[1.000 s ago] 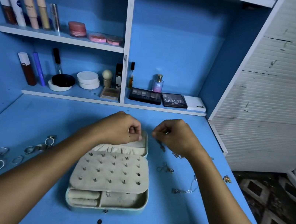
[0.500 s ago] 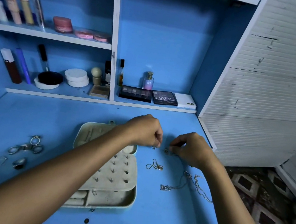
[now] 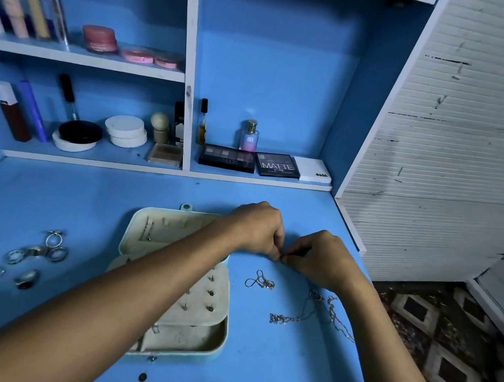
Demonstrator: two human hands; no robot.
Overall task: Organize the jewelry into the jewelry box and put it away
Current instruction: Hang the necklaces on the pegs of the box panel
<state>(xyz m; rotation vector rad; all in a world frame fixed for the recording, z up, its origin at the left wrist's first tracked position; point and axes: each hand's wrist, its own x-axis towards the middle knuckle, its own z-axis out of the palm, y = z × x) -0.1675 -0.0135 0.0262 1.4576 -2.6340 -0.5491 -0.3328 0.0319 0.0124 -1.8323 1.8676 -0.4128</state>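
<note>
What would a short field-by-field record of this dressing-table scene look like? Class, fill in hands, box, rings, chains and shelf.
hands: left hand and right hand meet fingertip to fingertip, pinching one tiny piece, too small to identify
jewelry box: open on the blue table, stud panel showing
rings: loose on the table, left of the box
chains: loose, right of the box
shelf: eyeshadow palettes, perfume bottle

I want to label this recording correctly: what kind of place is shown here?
Most likely a dressing or vanity corner in a home: blue shelves hold cosmetics such as an eyeshadow palette and a perfume bottle, and an open jewelry box lies on the desk.
</note>
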